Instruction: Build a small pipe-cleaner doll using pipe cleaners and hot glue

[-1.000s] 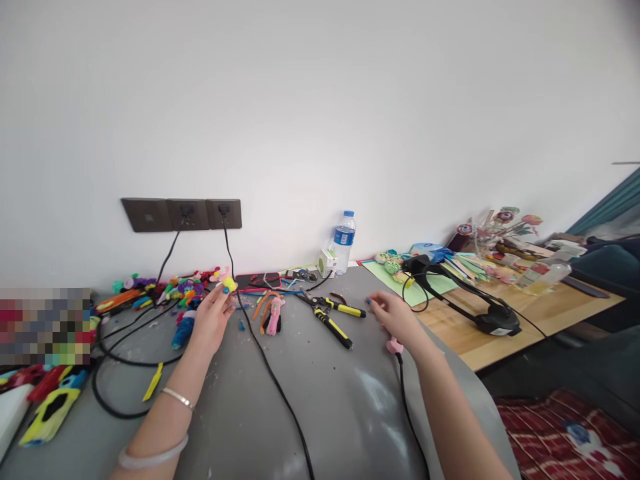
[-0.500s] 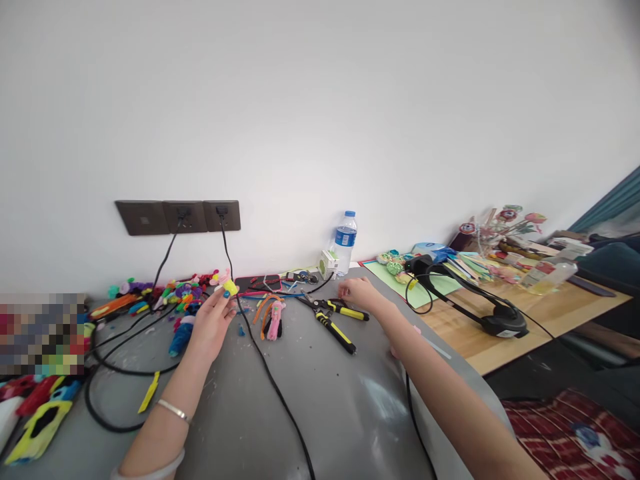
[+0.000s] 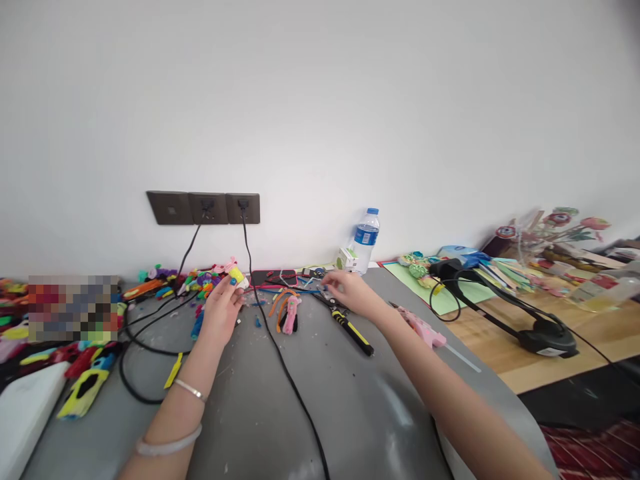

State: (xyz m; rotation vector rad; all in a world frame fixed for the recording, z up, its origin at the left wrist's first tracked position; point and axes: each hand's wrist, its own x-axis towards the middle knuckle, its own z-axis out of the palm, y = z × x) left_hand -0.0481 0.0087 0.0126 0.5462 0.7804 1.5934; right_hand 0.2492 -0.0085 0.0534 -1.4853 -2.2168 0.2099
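Observation:
My left hand (image 3: pixel 223 310) is raised over the table at the left of centre, its fingers closed on a small yellow-and-white fuzzy figure (image 3: pixel 237 275). My right hand (image 3: pixel 349 291) is just beyond the yellow-and-black handled pliers (image 3: pixel 353 331), by their jaws. Its fingers are bent and drawn together; anything between them is too small to make out. Between my hands a pink fuzzy figure (image 3: pixel 290 315) lies beside orange pipe cleaner strips (image 3: pixel 277 308). Behind these rests a dark phone (image 3: pixel 274 278).
A black cable (image 3: pixel 280 363) crosses the table from the wall socket (image 3: pixel 243 208). Colourful fuzzy pieces (image 3: pixel 205 283) heap at the left. A water bottle (image 3: pixel 367 240) and small box (image 3: pixel 347 260) stand by the wall. Pink-handled scissors (image 3: pixel 423 328) and a black headset (image 3: pixel 520 327) lie right.
The view has swung left, so things sit further right in the picture. My right hand has moved slightly left relative to the pliers. My left hand keeps the yellow-and-white figure.

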